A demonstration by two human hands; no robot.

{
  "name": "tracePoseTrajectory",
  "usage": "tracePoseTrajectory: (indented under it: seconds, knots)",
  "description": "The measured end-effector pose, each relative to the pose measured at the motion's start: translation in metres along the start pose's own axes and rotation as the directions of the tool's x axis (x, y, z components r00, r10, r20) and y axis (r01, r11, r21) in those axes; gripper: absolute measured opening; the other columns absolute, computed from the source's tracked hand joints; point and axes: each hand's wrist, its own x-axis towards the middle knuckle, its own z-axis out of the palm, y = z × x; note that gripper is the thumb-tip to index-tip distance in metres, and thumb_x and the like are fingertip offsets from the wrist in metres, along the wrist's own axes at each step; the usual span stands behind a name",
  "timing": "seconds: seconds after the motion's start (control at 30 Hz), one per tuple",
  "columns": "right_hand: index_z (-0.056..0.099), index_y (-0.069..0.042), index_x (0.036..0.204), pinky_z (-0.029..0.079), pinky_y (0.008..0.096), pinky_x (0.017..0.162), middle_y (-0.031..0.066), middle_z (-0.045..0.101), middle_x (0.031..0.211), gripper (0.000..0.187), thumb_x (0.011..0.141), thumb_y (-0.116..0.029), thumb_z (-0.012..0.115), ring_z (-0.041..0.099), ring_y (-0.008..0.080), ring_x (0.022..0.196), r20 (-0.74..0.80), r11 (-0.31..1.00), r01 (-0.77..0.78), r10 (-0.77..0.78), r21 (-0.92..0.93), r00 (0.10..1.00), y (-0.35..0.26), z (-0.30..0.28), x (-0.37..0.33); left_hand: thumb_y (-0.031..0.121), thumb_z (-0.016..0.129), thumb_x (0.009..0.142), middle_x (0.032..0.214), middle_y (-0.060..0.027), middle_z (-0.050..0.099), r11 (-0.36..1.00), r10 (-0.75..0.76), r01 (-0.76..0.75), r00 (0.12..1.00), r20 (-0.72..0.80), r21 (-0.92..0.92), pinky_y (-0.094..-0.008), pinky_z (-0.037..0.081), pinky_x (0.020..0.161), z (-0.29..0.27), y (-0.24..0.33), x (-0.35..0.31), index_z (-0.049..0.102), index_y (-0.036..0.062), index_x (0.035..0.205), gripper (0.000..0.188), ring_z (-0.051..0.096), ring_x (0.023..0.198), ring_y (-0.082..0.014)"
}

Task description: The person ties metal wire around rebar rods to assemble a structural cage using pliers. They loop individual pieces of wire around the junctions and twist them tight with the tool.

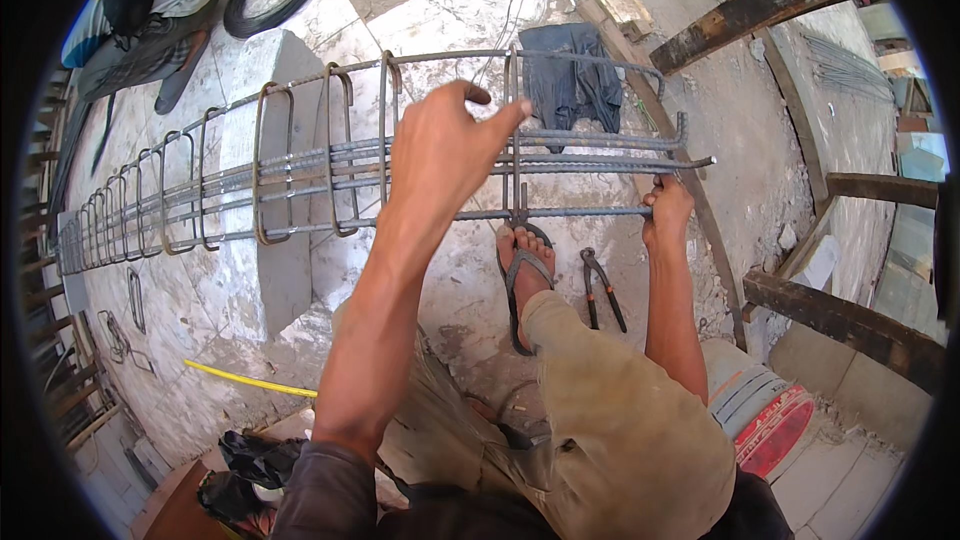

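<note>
The rebar cage (362,170) lies from left to right in front of the person, and part of its weight seems to rest on the white block (288,285). If the cage is pushed or pulled at its right end, I judge that it could slide or roll, because no fastening to the block can be seen. The sandalled foot (527,275) is just beside the lower bar (580,212), so a slipping bar could strike it. The stirrup (514,130) above this foot could shift along the bars, if its ties are loose. The pincers (591,265) lie on the floor (450,300) to the right of the foot, where a side step could land on them.

About the fingers: the left hand (445,150) is over the middle bars, left of that stirrup, with thumb and index finger spread apart and nothing between them. It is slightly blurred, so I cannot tell whether it touches any bar. The right hand (668,212) is at the cage's right end, its fingers curled and apparently pinching the end of the lower bar.
</note>
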Motion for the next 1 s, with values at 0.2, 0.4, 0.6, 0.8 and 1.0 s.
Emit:
tracePoseTrajectory:
  seconds: [0.2,0.4,0.6,0.8,1.0]
  knots:
    - [0.058,0.000,0.088,0.039,0.0305,0.050,0.0010,0.045,0.069,0.022,0.099,-0.018,0.065,0.044,0.0129,0.052,0.022,1.000,0.003,-0.003,0.012,1.000,0.001,-0.003,0.004,0.049,0.072,0.087,0.097,-0.0274,0.075,0.924,0.029,-0.105,0.978,0.208,0.368,-0.0501,0.056,0.085,0.072,-0.012,0.082,0.078,-0.0006,0.103,0.053,0.074,0.098,-0.0400]
    - [0.056,-0.006,0.084,0.041,0.0340,0.051,-0.0032,0.039,0.063,0.027,0.102,-0.024,0.065,0.038,0.0115,0.050,-0.019,0.999,-0.021,0.022,0.043,1.000,-0.009,-0.010,-0.017,0.036,0.068,0.090,0.098,-0.0276,0.075,0.967,-0.008,-0.034,0.987,0.163,0.251,-0.0519,0.055,0.088,0.081,-0.013,0.071,0.077,-0.0009,0.101,0.039,0.072,0.099,-0.0439]
    - [0.058,-0.006,0.085,0.042,0.0345,0.053,-0.0038,0.037,0.063,0.041,0.105,-0.040,0.063,0.038,0.0116,0.051,-0.044,0.998,0.034,-0.031,0.056,0.999,-0.017,-0.007,-0.032,0.045,0.065,0.092,0.099,-0.0235,0.076,0.981,-0.076,0.064,0.995,0.061,0.185,-0.0482,0.054,0.087,0.090,-0.020,0.059,0.078,0.0025,0.108,0.047,0.072,0.098,-0.0412]
    - [0.060,0.002,0.098,0.051,0.0352,0.057,-0.0008,0.042,0.066,0.042,0.107,-0.039,0.060,0.050,0.0142,0.059,0.117,0.970,-0.118,0.095,0.210,0.989,-0.020,-0.015,-0.020,0.038,0.064,0.095,0.099,-0.0262,0.075,0.988,-0.064,0.066,0.998,-0.018,0.139,-0.0518,0.054,0.089,0.093,-0.017,0.058,0.076,0.0017,0.107,0.040,0.072,0.098,-0.0439]
    - [0.058,0.002,0.107,0.049,0.0315,0.063,-0.0036,0.041,0.064,0.039,0.110,-0.037,0.055,0.047,0.0123,0.063,0.270,0.852,-0.404,0.324,0.333,0.907,-0.024,-0.018,-0.013,0.039,0.063,0.096,0.098,-0.0260,0.075,0.988,-0.099,0.102,0.995,-0.032,0.115,-0.0514,0.054,0.090,0.085,-0.026,0.063,0.075,0.0015,0.109,0.041,0.072,0.099,-0.0438]
